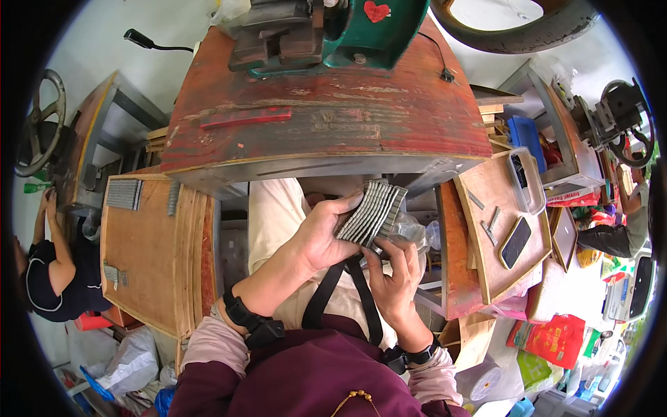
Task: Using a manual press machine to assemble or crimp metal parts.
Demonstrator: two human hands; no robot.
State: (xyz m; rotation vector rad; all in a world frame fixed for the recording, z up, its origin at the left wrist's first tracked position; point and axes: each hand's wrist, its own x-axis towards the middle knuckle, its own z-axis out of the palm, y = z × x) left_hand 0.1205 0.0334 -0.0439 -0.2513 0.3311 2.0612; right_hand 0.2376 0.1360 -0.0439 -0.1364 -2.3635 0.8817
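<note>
Over my lap, my left hand (321,233) grips a stack of grey, segmented metal strips (372,213). The strips lie side by side and bow in a slight curve, with the thumb along the upper edge and the palm against the left end. My right hand (397,272) is curled, with its thumb and index fingertip at the stack's lower corner. Whether a loose piece sits between those fingertips is hidden. Similar grey strips (125,194) rest in a neat block on the wooden tray at my left, and a few strips (490,225) are on the right-hand tray.
Ahead stands a worn red wooden bench (326,125) carrying a green machine (375,35) and a red bar (246,117). Wooden trays (153,257) flank me. The right one (479,187) holds a phone (515,242) and a clear plastic box (528,182). A co-worker (59,271) is at far left.
</note>
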